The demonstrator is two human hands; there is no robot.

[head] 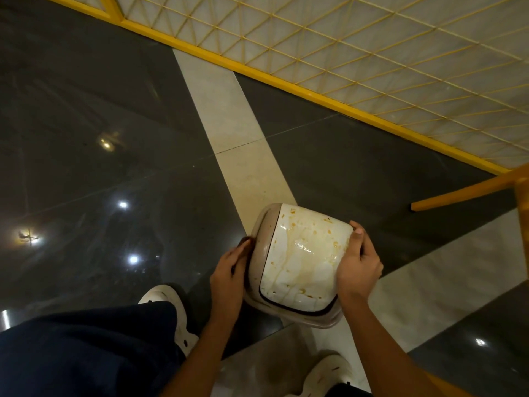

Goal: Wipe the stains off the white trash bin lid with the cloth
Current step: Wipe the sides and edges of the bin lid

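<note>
The right hand (357,267) grips the right edge of the white plastic trash bin lid with a beige frame (300,259), its thumb lying on top and its fingers curled round the far side. The left hand (229,273) is pressed flat against the beige left side, its fingers close together and fairly straight; whether its thumb hooks under the rim I cannot tell. Between the two hands, low and right of centre in view, the lid is tilted with its glossy white flap facing up, streaked and spotted with yellow-brown stains (303,245). Below the forearms are navy trousers (86,348) and white shoes (169,299). Under it all lies a polished dark grey tiled floor (114,124) crossed by cream stone strips (229,118). A yellow metal mesh fence (343,53) runs along its far edge.
</note>
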